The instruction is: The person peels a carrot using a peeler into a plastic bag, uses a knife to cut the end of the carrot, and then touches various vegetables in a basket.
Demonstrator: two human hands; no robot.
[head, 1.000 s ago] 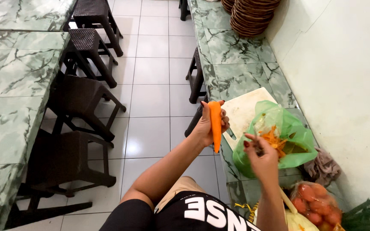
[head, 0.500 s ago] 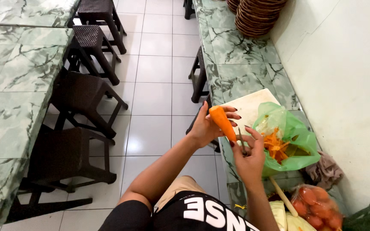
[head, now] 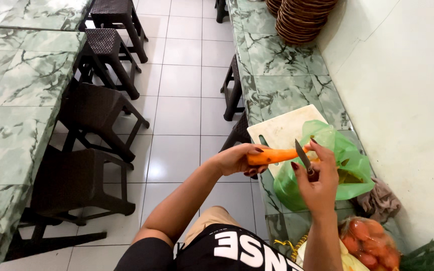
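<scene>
My left hand [head: 237, 159] grips an orange carrot [head: 273, 156] by its thick end and holds it level over the edge of a green marble counter [head: 277, 70]. My right hand [head: 317, 180] holds a small knife [head: 302, 156] with its blade up against the carrot's far end. Just behind the hands, an open green plastic bag [head: 350, 160] holds orange peelings. Partly under the bag lies a white cutting board [head: 282, 125].
A clear bag of carrots [head: 372, 243] and green leaves [head: 428, 253] sit at the near right of the counter, with a crumpled cloth [head: 380, 200]. Stacked woven baskets [head: 302, 20] stand at the far end. Dark stools [head: 101, 115] line the tiled aisle beside another marble table [head: 11, 100].
The carrot went from upright to level, tip pointing right. My right hand rose from the green bag and brought the knife to the carrot.
</scene>
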